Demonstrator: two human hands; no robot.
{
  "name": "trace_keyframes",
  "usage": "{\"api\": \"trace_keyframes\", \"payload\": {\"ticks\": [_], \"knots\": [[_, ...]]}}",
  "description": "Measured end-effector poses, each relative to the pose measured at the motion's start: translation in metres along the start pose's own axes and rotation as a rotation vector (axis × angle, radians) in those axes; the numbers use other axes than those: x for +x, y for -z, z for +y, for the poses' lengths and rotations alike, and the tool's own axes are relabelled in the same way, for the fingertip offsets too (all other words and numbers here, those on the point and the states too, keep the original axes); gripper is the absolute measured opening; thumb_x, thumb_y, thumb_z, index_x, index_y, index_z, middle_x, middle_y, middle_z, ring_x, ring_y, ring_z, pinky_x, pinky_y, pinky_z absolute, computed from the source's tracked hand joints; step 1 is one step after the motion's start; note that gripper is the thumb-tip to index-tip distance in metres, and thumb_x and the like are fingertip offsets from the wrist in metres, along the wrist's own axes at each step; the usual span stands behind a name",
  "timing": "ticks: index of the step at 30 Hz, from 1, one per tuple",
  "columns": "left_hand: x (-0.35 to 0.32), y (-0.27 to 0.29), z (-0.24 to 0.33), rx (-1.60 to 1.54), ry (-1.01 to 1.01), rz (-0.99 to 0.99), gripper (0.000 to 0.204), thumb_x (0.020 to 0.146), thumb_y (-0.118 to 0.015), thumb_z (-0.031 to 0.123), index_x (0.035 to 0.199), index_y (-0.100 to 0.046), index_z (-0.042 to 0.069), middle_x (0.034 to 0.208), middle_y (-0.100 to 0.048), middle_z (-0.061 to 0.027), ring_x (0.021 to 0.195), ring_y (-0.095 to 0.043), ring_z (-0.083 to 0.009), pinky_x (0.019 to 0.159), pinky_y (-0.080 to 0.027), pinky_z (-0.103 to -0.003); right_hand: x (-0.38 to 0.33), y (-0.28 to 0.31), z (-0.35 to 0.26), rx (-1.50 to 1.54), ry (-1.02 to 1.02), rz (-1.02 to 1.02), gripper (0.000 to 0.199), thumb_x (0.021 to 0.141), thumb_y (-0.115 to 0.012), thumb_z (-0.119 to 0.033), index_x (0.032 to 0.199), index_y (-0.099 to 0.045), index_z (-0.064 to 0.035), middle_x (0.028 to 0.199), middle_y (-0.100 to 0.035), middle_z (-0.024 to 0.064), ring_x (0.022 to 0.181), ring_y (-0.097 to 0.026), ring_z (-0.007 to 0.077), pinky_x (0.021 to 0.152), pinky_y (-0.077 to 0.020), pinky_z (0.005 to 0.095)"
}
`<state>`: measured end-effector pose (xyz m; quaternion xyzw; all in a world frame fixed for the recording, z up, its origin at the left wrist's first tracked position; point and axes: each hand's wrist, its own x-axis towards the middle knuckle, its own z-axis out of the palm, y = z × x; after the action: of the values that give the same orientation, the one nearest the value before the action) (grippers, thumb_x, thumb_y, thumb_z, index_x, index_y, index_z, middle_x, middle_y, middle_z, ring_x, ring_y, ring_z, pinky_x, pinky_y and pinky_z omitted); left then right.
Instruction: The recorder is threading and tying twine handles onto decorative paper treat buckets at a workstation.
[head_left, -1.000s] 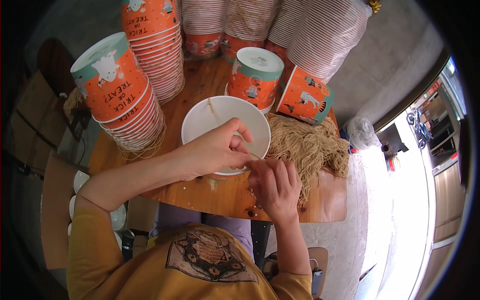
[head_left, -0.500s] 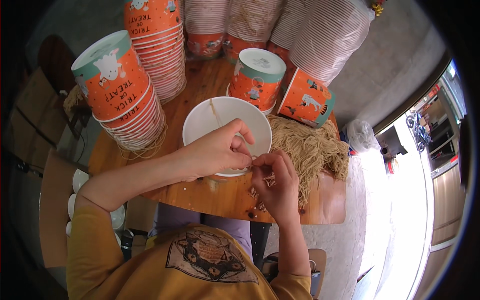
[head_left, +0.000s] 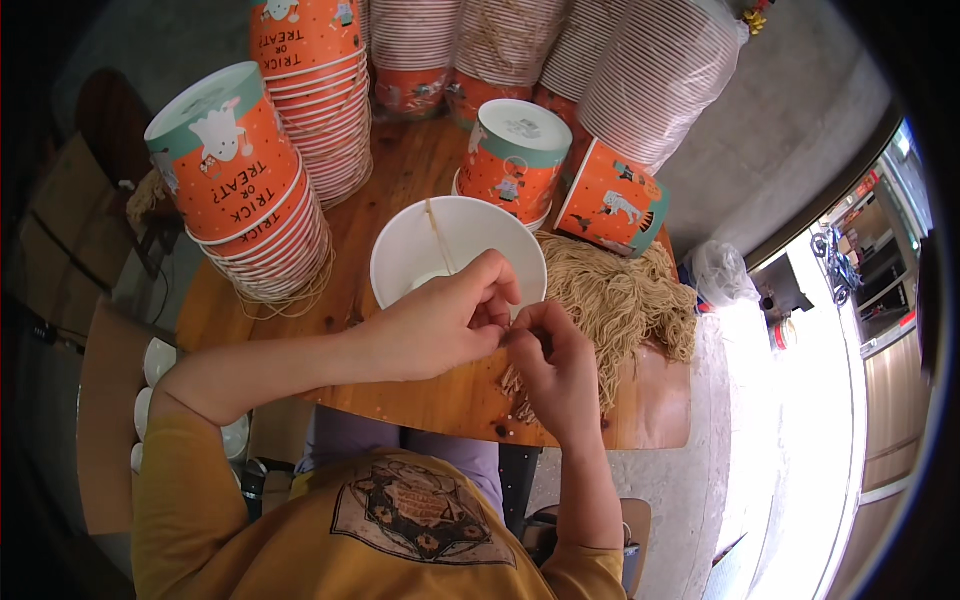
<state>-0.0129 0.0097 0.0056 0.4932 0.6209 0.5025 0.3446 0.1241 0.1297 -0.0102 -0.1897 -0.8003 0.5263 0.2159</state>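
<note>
Head view — right hand (head_left: 555,365), knuckles-up earlier, now turned thumb-side up beside left hand (head_left: 468,318), both working one spot; narrow pinches, can't tell what's held — white bucket (head_left: 492,238) by table's (head_left: 400,395) near edge.

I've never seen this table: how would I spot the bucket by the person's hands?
Start with the wooden table and find where the left hand and right hand come close together near its front edge. Just beyond them, partly hidden by the left hand, is the bucket. Among the buckets on the table, it alone shows its white inside, with a tan string running down it.
</note>
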Motion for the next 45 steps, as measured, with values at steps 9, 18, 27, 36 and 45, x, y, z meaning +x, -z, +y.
{"api": "trace_keyframes", "payload": {"ticks": [9,18,27,36,45], "knots": [[0.002,0.003,-0.003,0.018,-0.025,0.015,0.026,0.087,-0.059,0.000,0.105,-0.041,0.005,0.089,-0.056,-0.0031,0.082,-0.056,-0.0101,0.076,-0.047,-0.027,-0.006,0.007,0.006,0.548,-0.297,-0.120,0.007,0.093,-0.057,-0.008,0.096,-0.060,-0.0037,0.078,-0.055,-0.0046,0.065,-0.048,0.0020,0.057,-0.0404,0.0188],[0.001,0.002,-0.001,0.042,-0.020,-0.007,0.027,0.086,-0.057,-0.002,0.105,-0.040,0.006,0.090,-0.054,-0.0012,0.086,-0.054,-0.0086,0.078,-0.045,-0.027,-0.006,0.002,0.011,0.464,-0.208,-0.037,0.006,0.092,-0.058,-0.011,0.093,-0.060,-0.0051,0.074,-0.053,-0.0051,0.060,-0.044,0.0007,0.053,-0.0369,0.0185],[0.001,0.002,0.002,0.018,-0.016,-0.012,0.027,0.086,-0.057,-0.002,0.106,-0.041,0.006,0.091,-0.054,-0.0014,0.086,-0.054,-0.0083,0.076,-0.046,-0.026,-0.014,-0.007,0.008,0.560,-0.091,0.040,0.008,0.092,-0.059,-0.009,0.097,-0.059,-0.0031,0.078,-0.055,-0.0050,0.063,-0.045,0.0016,0.057,-0.0377,0.0169],[0.001,0.002,0.001,-0.024,-0.013,-0.015,0.025,0.086,-0.058,-0.001,0.104,-0.041,0.004,0.089,-0.054,-0.0026,0.082,-0.054,-0.0088,0.074,-0.047,-0.026,-0.012,-0.006,0.014,0.619,-0.148,0.063,0.012,0.097,-0.054,-0.014,0.095,-0.060,-0.0035,0.074,-0.053,-0.0053,0.061,-0.045,0.0012,0.054,-0.0385,0.0172],[0.003,0.003,0.002,-0.059,-0.007,-0.019,0.024,0.086,-0.059,0.000,0.102,-0.042,0.003,0.086,-0.054,-0.0034,0.078,-0.053,-0.0094,0.072,-0.047,-0.025,-0.013,-0.016,0.023,0.457,0.087,0.139,0.010,0.090,-0.062,-0.001,0.098,-0.057,-0.0038,0.076,-0.054,-0.0051,0.064,-0.046,0.0021,0.058,-0.0388,0.0166]]}}
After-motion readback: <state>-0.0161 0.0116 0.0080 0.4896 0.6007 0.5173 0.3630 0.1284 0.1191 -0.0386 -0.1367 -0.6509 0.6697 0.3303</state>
